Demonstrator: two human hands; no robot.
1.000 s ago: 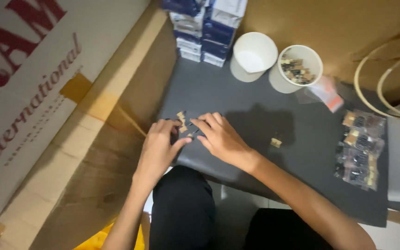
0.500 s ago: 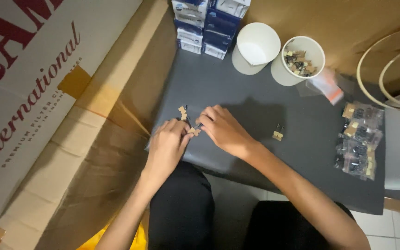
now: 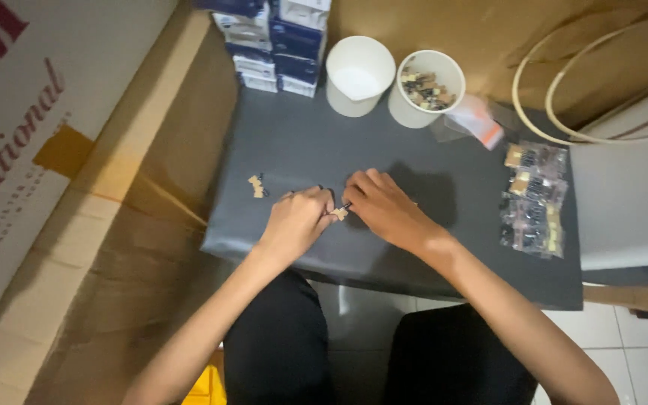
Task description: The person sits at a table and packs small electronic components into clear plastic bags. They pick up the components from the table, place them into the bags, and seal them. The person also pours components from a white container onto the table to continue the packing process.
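Note:
My left hand point(image 3: 298, 220) and my right hand point(image 3: 381, 206) meet over the middle of a dark grey board point(image 3: 294, 150) that lies across my lap. Between their fingertips they pinch a small tan part point(image 3: 339, 214), with something thin and dark against it. Another small tan piece point(image 3: 256, 186) lies on the board just left of my left hand. Both hands have their fingers curled closed around the part.
At the board's far edge stand an empty white paper cup point(image 3: 358, 75) and a second white cup point(image 3: 426, 87) full of small parts. Clear bags of parts point(image 3: 534, 199) lie at the right. Blue and white boxes point(image 3: 275, 41) are stacked behind. A large cardboard box point(image 3: 46, 150) fills the left.
The view has shifted and my hands have drawn closer together on the small part. The loose piece that lay right of my right hand is no longer visible.

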